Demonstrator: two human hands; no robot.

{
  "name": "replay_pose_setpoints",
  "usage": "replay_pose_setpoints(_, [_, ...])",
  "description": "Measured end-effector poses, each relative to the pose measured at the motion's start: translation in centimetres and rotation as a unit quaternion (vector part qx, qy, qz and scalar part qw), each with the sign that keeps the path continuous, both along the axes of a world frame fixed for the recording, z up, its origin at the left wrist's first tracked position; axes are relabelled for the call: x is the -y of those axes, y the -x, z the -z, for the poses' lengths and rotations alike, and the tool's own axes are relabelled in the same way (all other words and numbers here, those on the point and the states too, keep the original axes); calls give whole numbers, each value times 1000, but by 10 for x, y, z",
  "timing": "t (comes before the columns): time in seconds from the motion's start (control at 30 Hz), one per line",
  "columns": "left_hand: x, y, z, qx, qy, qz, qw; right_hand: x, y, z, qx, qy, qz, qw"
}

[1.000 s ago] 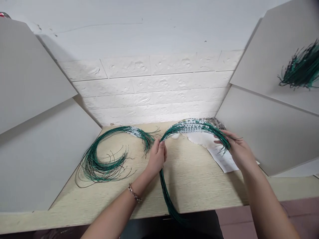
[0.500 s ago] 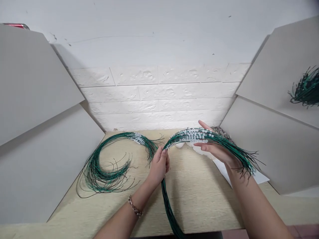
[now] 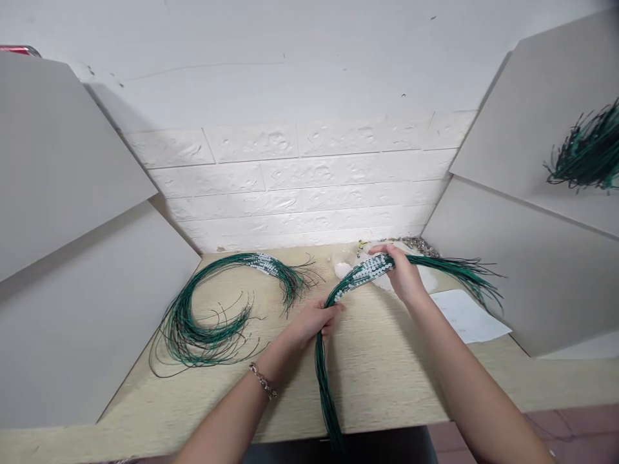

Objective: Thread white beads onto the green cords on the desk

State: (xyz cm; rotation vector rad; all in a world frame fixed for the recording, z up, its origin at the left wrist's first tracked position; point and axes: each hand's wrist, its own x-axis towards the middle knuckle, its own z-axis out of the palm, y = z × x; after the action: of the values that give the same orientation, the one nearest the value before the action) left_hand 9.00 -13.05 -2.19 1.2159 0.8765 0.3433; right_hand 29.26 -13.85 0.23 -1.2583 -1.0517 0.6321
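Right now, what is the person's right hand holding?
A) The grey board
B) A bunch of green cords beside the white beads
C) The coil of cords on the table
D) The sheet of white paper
B: the right hand grips the green cords at the end of their white beads, while the sheet of white paper lies apart on the table.

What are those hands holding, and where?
A bundle of green cords with white beads: the left hand grips below the beads, the right hand at their far end.
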Motion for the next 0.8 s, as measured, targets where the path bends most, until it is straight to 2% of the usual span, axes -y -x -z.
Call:
replay_pose_setpoints(0.1, [-2,-1,4,-3,2,-13,1000,2,-3,2,98,-10,-8,995])
replay_pose_setpoints(0.2, [-5,-1,6,-24,-28,-41,998,10,2,-3,207,-83,-11,975])
replay_pose_setpoints(0.3, [-11,4,-1,-108,-110,-65,986,21,11,-9,350,-145,-10,925])
replay_pose_setpoints(0.37, [-18,13,-9,-169,-169,-46,970,26,15,-11,435,-142,-24,889])
replay_pose_setpoints(0.47, [-32,34,-18,-242,-198,22,949,28,10,-9,484,-57,-101,867])
replay_pose_setpoints(0.57, [-42,50,-20,-271,-180,72,943,27,-3,-4,457,60,-170,871])
replay_pose_setpoints(0.7, [-43,51,-14,-269,-164,134,940,27,-21,-3,401,200,-145,882])
replay_pose_setpoints(0.8, [-40,43,-9,-266,-176,130,939,24,-23,-4,374,207,-113,897])
